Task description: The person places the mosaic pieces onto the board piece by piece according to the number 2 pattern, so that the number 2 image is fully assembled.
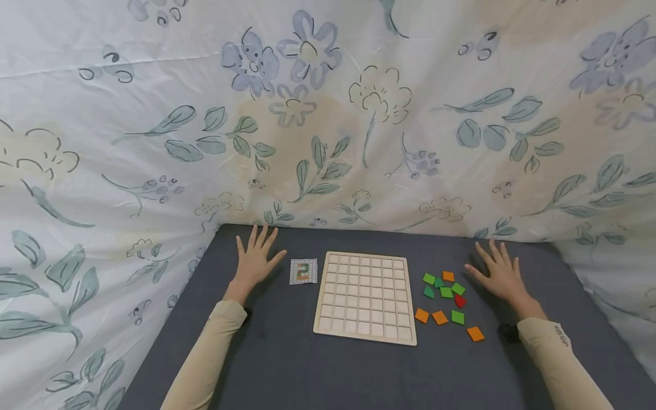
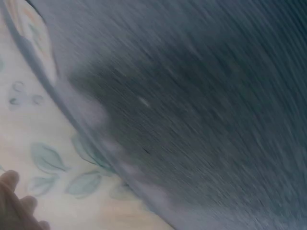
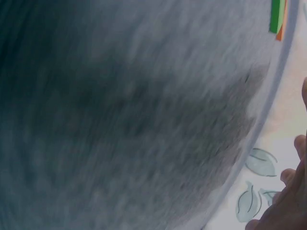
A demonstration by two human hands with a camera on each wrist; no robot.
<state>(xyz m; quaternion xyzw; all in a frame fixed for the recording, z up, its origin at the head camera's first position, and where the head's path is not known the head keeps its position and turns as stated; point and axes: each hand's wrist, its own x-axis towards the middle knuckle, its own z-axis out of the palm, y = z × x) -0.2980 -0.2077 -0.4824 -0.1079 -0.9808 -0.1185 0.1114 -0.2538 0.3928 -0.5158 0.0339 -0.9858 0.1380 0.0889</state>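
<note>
1. Holding nothing in left grip (image 1: 251, 264) or right grip (image 1: 504, 275); splayed wide on both, apparently above the desk (image 1: 287, 364).
2. Showing green, orange and red tiles (image 1: 446, 292) loose, mostly between right grip and gridded board (image 1: 364, 298).
3. Showing a small patterned card (image 1: 303, 271) near left grip, just beside the bare board.
4. Probably at the start, with no tile on the board.
5. Calls next, presumably, for narrowing right grip to pinch one thin tile by its edges.

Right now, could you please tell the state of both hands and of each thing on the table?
Left hand: open, fingers spread, holding nothing.
Right hand: open, fingers spread, holding nothing.
Grid board: flat, no tile in its cells.
Tiles: loose, scattered right of the board.
Card: lying printed side up.
</note>
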